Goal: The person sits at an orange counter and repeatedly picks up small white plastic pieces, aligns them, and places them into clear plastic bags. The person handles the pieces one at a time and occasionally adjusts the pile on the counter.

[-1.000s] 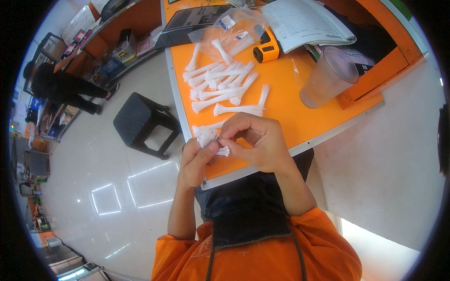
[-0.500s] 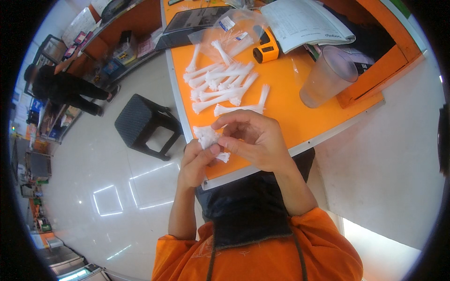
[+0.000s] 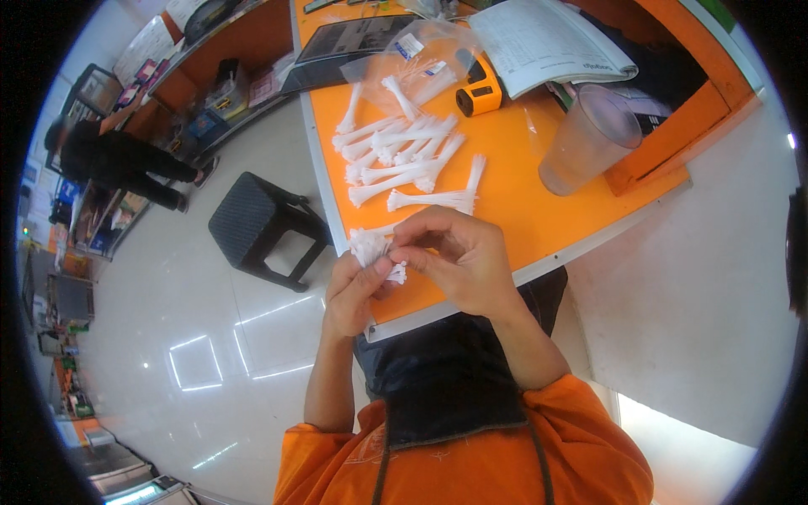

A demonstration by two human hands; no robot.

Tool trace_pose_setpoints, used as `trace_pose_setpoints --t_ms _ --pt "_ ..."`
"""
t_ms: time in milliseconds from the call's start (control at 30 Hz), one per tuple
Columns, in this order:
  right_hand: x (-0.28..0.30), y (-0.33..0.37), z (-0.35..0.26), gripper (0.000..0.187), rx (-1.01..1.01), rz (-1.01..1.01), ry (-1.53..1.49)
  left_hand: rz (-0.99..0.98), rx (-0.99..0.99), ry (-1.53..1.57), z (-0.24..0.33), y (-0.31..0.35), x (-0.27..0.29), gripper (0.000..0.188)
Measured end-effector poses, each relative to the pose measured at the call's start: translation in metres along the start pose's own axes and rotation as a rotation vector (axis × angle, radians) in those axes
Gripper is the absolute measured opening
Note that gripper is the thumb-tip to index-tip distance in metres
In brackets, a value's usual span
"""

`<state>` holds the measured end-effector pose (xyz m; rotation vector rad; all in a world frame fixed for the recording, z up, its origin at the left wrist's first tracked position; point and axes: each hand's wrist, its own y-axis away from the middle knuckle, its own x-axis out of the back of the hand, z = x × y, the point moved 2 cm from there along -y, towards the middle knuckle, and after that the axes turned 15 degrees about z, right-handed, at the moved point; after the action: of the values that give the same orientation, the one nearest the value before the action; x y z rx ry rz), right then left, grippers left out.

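Near the table's front left corner, my left hand (image 3: pixel 352 299) is closed around a bundle of white cable ties (image 3: pixel 368 246), its clustered ends showing above the thumb and more ends below it. My right hand (image 3: pixel 459 257) has thumb and forefinger pinched together against the bundle's right side; whatever is between those fingertips is too small to make out. Just beyond my hands lie several more bundles of white cable ties (image 3: pixel 404 151), one of them (image 3: pixel 446 198) closest to my right hand. A clear plastic bag (image 3: pixel 421 55) with ties inside lies behind the pile.
The orange table (image 3: pixel 505 219) also bears a frosted cup (image 3: pixel 589 139), an orange-and-black tape measure (image 3: pixel 480 93), an open booklet (image 3: pixel 551 46) and a dark flat case (image 3: pixel 349 42). A black stool (image 3: pixel 261 223) stands left of the table. Farther left, a person (image 3: pixel 118 156) stands by shelves.
My right hand has shifted slightly down, its fingertips drawing closer together at the bundle. The ends below my left thumb sit a little differently. The view has moved slightly.
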<state>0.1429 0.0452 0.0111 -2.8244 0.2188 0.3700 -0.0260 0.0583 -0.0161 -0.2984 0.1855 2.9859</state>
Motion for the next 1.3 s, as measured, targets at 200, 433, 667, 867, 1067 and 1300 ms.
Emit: trace_pose_setpoints --t_ms 200,433,667,867,1067,1300 --pt "0.0 0.008 -0.007 0.028 0.038 -0.021 0.011 0.013 -0.003 -0.059 0.006 0.001 -0.001 0.032" --pt "0.004 -0.001 -0.011 0.021 0.017 -0.08 0.124 -0.007 -0.049 -0.14 0.006 0.003 -0.005 0.031" --pt "0.002 -0.002 -0.008 0.014 0.024 -0.042 0.091 -0.066 -0.08 -0.099 0.006 0.001 -0.004 0.032" --pt "0.005 0.001 -0.008 0.01 -0.012 -0.121 0.096 -0.041 -0.057 -0.08 0.01 0.004 -0.009 0.033" --pt "0.006 0.002 -0.009 0.012 0.028 -0.195 0.163 -0.056 -0.053 -0.077 0.007 0.002 -0.003 0.034" --pt "0.008 -0.005 -0.012 0.013 0.104 -0.145 0.143 -0.093 -0.051 -0.061 0.006 0.0 -0.002 0.033"
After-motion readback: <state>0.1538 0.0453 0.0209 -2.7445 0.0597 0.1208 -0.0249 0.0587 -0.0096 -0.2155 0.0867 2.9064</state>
